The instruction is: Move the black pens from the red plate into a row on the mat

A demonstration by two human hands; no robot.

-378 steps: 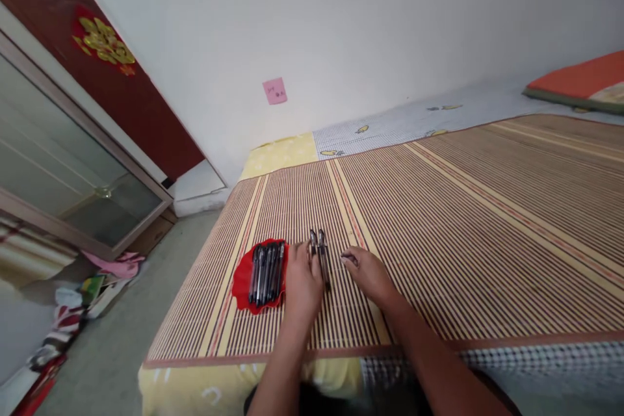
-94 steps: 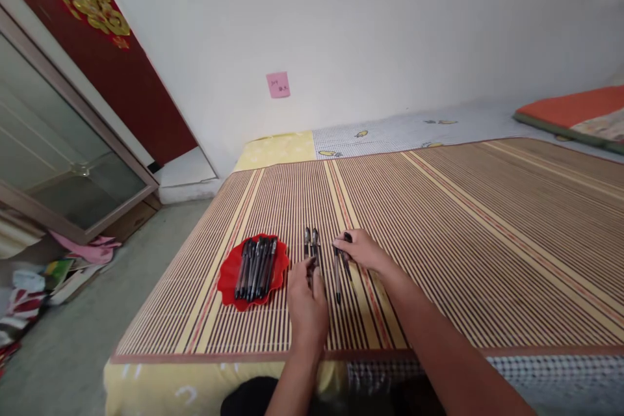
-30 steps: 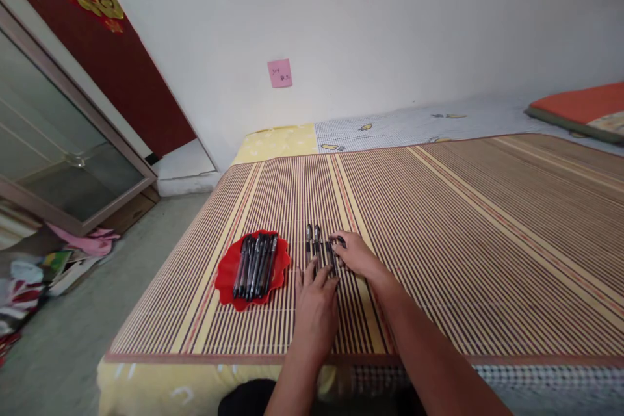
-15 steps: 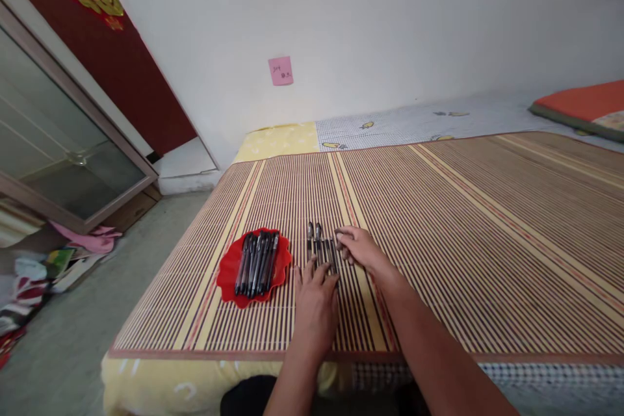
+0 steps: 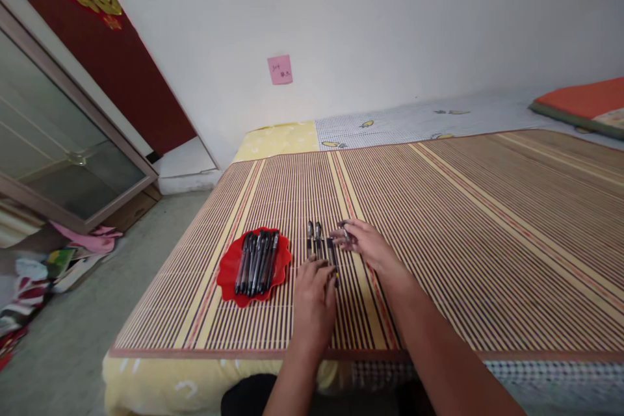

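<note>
Two dark capped pens (image 5: 318, 231) lie side by side on the striped mat, their lower parts hidden by my left hand (image 5: 313, 289). Its bent fingers press on the pens, closed at a dark pen (image 5: 332, 252) beside them that shows no cap at its far end. Just to the right, my right hand (image 5: 366, 244) hovers close to that far end. Its fingers are bent around a small dark piece with a pale glint that looks like a pen cap (image 5: 346, 233), partly hidden. Left of the hands, a red scalloped plate (image 5: 229, 276) holds several dark pens (image 5: 256, 263).
The striped mat (image 5: 439, 240) covers most of the bed, with patterned bedding (image 5: 385, 127) behind it. An orange cushion (image 5: 585, 101) lies at the far right. A pink note (image 5: 279, 69) hangs on the wall. Left are a glass-paned door (image 5: 63, 130) and cloths on the floor.
My right hand has moved slightly right and away from the pens, with its fingers a little less tucked. My left fingers have drawn in and bent more over the pens.
</note>
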